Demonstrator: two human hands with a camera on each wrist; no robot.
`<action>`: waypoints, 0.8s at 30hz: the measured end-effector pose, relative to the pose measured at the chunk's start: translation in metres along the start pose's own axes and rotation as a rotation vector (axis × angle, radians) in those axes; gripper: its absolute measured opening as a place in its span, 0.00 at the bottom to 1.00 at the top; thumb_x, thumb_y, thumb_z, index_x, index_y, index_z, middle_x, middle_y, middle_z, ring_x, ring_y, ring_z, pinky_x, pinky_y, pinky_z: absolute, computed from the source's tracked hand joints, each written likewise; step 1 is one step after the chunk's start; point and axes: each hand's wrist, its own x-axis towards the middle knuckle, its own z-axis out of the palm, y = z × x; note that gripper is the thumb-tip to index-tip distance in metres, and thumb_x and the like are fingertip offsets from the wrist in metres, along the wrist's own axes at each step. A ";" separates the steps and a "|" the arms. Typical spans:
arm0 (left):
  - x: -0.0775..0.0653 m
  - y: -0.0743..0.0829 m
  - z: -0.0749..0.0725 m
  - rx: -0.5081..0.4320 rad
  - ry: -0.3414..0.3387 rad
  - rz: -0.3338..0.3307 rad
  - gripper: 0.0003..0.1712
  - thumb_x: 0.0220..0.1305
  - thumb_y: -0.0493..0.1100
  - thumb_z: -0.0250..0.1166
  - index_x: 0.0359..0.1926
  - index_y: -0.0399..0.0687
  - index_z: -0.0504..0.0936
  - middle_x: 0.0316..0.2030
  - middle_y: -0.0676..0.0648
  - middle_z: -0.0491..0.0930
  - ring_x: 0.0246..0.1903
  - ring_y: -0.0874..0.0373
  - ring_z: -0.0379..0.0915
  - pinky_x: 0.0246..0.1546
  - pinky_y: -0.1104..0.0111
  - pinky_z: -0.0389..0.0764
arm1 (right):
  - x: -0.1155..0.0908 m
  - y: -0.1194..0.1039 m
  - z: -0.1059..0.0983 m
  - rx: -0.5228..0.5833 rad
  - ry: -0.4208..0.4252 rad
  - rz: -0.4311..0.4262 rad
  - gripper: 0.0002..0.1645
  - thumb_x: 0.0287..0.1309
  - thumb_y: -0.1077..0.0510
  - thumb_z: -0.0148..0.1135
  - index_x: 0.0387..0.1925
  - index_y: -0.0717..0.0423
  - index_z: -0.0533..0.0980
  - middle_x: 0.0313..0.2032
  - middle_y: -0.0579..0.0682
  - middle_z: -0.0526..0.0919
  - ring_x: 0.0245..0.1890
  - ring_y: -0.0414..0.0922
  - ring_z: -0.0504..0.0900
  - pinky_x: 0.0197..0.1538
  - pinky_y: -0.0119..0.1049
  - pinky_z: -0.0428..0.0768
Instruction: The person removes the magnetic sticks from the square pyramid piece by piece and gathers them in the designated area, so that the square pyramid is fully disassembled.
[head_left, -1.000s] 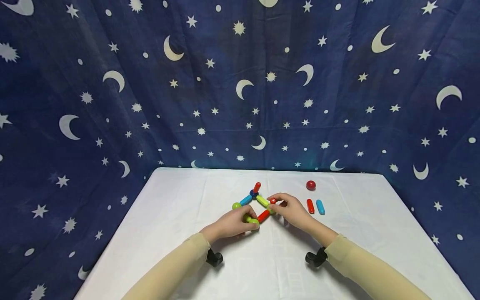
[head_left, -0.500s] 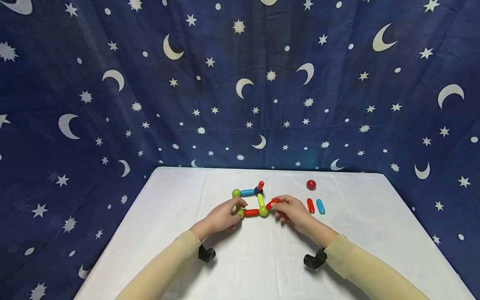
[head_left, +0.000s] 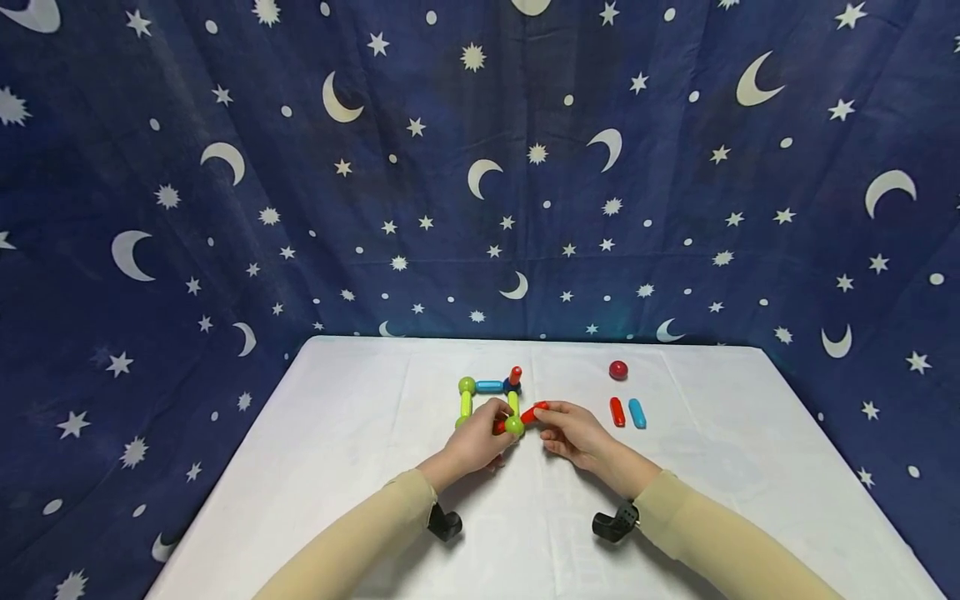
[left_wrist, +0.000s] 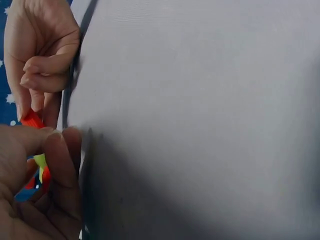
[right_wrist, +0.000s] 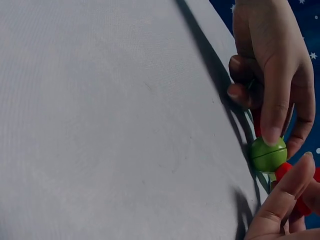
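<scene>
A square of coloured toy sticks and balls lies before me in the head view. My left hand (head_left: 474, 440) pinches the green ball (head_left: 514, 426) at its near right corner, partly covering the near red stick (head_left: 499, 427). My right hand (head_left: 576, 435) holds another red stick (head_left: 532, 413) between thumb and fingers, its end at that green ball. Light green sticks form the left (head_left: 466, 405) and right sides. At the back, a blue stick (head_left: 490, 387) joins a green ball (head_left: 467, 385) to a dark blue ball (head_left: 512, 386), from which a red stick (head_left: 515, 374) rises.
Right of the square, a red ball (head_left: 618, 370), a loose red stick (head_left: 617, 412) and a loose blue stick (head_left: 637, 413) lie on the white table (head_left: 697, 467). A dark blue curtain (head_left: 420, 192) with moons and stars hangs behind.
The square has turned from a slant to lie straight, then slid slightly left. My left hand has moved from its near left part to the near right ball; my right hand kept the red stick.
</scene>
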 end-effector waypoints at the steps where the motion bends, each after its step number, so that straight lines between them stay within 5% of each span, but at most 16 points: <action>1: 0.001 0.000 0.002 0.004 0.012 0.005 0.20 0.71 0.41 0.67 0.58 0.43 0.71 0.45 0.45 0.78 0.17 0.58 0.78 0.17 0.66 0.80 | 0.000 0.001 0.000 0.008 0.003 0.005 0.25 0.68 0.58 0.66 0.61 0.64 0.72 0.33 0.52 0.83 0.21 0.39 0.80 0.31 0.30 0.83; 13: 0.001 -0.001 0.008 0.035 0.072 0.065 0.16 0.71 0.42 0.68 0.53 0.47 0.72 0.40 0.49 0.79 0.13 0.58 0.77 0.15 0.65 0.79 | 0.003 0.003 0.002 0.046 0.026 0.032 0.26 0.69 0.58 0.66 0.62 0.66 0.71 0.24 0.49 0.81 0.21 0.37 0.80 0.31 0.28 0.82; 24: 0.001 -0.001 0.010 0.265 0.143 0.130 0.13 0.69 0.46 0.70 0.50 0.51 0.77 0.42 0.50 0.81 0.14 0.67 0.72 0.27 0.70 0.75 | 0.001 0.007 0.004 -0.043 0.073 -0.031 0.21 0.70 0.56 0.65 0.58 0.63 0.74 0.26 0.50 0.79 0.19 0.37 0.73 0.24 0.25 0.74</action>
